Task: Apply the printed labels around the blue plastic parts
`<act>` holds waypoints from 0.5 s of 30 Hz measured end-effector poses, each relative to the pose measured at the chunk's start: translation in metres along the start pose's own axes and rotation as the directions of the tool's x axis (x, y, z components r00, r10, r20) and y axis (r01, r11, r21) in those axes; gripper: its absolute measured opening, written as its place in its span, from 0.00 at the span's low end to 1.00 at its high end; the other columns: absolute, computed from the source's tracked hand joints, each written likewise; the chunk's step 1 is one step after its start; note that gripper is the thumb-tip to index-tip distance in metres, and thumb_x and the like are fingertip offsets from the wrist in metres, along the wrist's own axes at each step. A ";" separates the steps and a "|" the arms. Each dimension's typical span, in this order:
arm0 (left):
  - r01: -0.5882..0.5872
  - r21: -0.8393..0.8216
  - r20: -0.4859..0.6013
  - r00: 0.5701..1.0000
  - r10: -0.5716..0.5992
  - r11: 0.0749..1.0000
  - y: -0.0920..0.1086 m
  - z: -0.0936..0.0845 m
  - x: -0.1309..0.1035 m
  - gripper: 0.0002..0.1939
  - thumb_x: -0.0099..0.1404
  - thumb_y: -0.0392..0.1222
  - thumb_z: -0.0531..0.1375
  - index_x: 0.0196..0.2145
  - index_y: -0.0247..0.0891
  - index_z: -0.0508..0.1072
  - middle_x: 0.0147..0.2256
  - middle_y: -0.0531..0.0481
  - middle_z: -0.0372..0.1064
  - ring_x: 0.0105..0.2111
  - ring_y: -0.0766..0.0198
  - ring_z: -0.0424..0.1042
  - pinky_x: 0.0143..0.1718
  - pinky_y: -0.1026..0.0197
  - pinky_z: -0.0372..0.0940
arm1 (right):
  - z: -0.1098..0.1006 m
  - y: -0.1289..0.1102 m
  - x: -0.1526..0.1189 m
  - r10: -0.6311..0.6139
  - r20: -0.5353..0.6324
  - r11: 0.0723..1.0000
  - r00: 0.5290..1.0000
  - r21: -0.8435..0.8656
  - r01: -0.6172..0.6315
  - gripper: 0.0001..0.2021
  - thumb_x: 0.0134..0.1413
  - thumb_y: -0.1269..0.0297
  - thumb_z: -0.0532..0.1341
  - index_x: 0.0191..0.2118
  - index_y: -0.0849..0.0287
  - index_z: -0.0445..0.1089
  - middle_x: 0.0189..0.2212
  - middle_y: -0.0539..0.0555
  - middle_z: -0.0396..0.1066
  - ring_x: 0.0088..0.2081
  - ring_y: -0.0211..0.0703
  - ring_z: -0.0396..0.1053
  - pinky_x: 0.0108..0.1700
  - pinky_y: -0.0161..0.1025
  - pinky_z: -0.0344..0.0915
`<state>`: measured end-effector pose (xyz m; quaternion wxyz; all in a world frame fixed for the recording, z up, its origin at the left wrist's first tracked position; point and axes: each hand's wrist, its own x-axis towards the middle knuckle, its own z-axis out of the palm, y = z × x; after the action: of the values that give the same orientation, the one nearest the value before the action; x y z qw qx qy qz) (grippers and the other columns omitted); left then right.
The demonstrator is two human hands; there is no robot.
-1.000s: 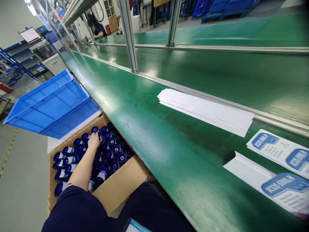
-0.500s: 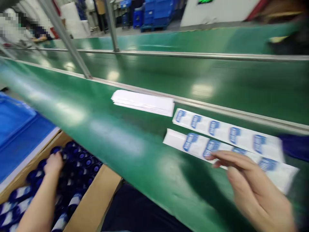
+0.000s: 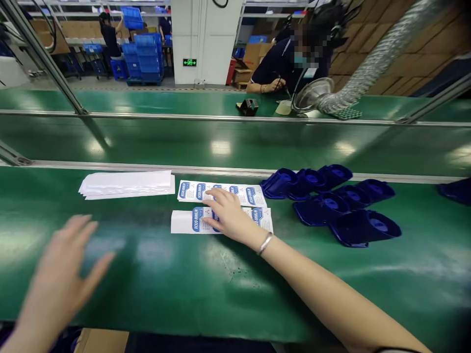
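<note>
My right hand [image 3: 233, 213] lies over two strips of blue-and-white labels, fingers spread and nothing held. The far label strip [image 3: 258, 195] is partly under my fingertips; the near label strip [image 3: 184, 222] has a blank left end and runs beneath my palm. My left hand [image 3: 68, 267], blurred by motion, hangs over the green bench with fingers apart and holds nothing. Several dark blue plastic parts [image 3: 368, 228] with round ends stand in rows to the right of the labels. A stack of white paper strips [image 3: 127, 185] lies to the left.
A metal rail [image 3: 221, 170] runs behind the strips, and slanted posts [image 3: 62, 78] rise at the left. Below the front edge, a cardboard box [image 3: 101, 340] partly shows. Across the bench a person [image 3: 275, 68] works beside a flexible metal duct [image 3: 375, 63].
My left hand has come up from the box of blue parts to above the bench. The view has swung right and levelled, bringing the rows of blue parts in. My right hand stays by the labels.
</note>
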<state>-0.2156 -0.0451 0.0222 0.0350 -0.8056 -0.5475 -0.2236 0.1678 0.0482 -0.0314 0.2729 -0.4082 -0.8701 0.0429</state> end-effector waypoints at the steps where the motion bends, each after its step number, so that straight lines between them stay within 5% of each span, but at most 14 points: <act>1: -0.085 0.061 0.032 0.996 0.083 0.995 0.018 0.014 0.010 0.40 0.71 0.59 0.54 0.72 0.48 0.43 0.70 0.43 0.51 0.68 0.38 0.53 0.66 0.30 0.51 | 0.004 -0.001 0.003 -0.018 -0.018 1.000 1.000 0.011 0.018 0.13 0.61 0.67 0.69 0.49 0.61 0.69 0.58 0.68 0.63 0.61 0.67 0.57 0.59 0.64 0.58; 4: -0.319 0.075 0.172 0.937 0.303 0.945 0.066 0.069 0.032 0.46 0.71 0.62 0.53 0.73 0.36 0.36 0.70 0.35 0.48 0.68 0.42 0.54 0.64 0.37 0.57 | 0.004 -0.004 0.004 -0.047 -0.042 0.999 0.998 -0.001 0.047 0.07 0.62 0.69 0.69 0.40 0.59 0.70 0.56 0.62 0.67 0.60 0.57 0.61 0.58 0.56 0.60; 7: -0.410 0.107 0.182 0.904 0.387 0.906 0.085 0.111 0.041 0.48 0.70 0.65 0.52 0.73 0.35 0.34 0.69 0.34 0.50 0.67 0.43 0.57 0.61 0.39 0.60 | -0.006 -0.006 -0.003 -0.102 -0.059 0.995 0.993 0.008 0.103 0.06 0.63 0.68 0.69 0.38 0.58 0.70 0.54 0.58 0.69 0.60 0.52 0.61 0.59 0.52 0.60; 11: -0.463 0.167 0.175 0.883 0.436 0.870 0.075 0.130 0.044 0.47 0.70 0.65 0.51 0.73 0.37 0.36 0.69 0.38 0.53 0.67 0.43 0.57 0.60 0.39 0.60 | -0.035 -0.005 -0.013 -0.205 -0.229 0.918 0.952 0.291 0.268 0.05 0.67 0.67 0.64 0.37 0.57 0.70 0.50 0.57 0.70 0.57 0.49 0.64 0.59 0.50 0.62; 14: -0.458 0.171 0.192 0.884 0.427 0.872 0.066 0.131 0.047 0.47 0.69 0.64 0.52 0.73 0.40 0.36 0.69 0.40 0.53 0.67 0.43 0.57 0.61 0.38 0.59 | -0.067 0.017 -0.016 0.021 -0.442 0.880 0.897 0.434 0.193 0.03 0.70 0.64 0.61 0.46 0.54 0.68 0.49 0.56 0.70 0.54 0.47 0.68 0.58 0.47 0.66; 15: -0.451 0.167 0.190 0.887 0.420 0.877 0.065 0.131 0.048 0.47 0.69 0.64 0.52 0.73 0.40 0.35 0.69 0.40 0.53 0.67 0.43 0.57 0.61 0.38 0.59 | -0.078 0.030 -0.018 0.124 -0.476 0.903 0.871 0.419 0.100 0.09 0.69 0.64 0.62 0.52 0.53 0.66 0.52 0.56 0.69 0.54 0.48 0.68 0.58 0.48 0.66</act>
<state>-0.1008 0.0104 -0.0636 0.1272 -0.9145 -0.3730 -0.0913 0.2368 0.0434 0.0180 0.5679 -0.3406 -0.7379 0.1304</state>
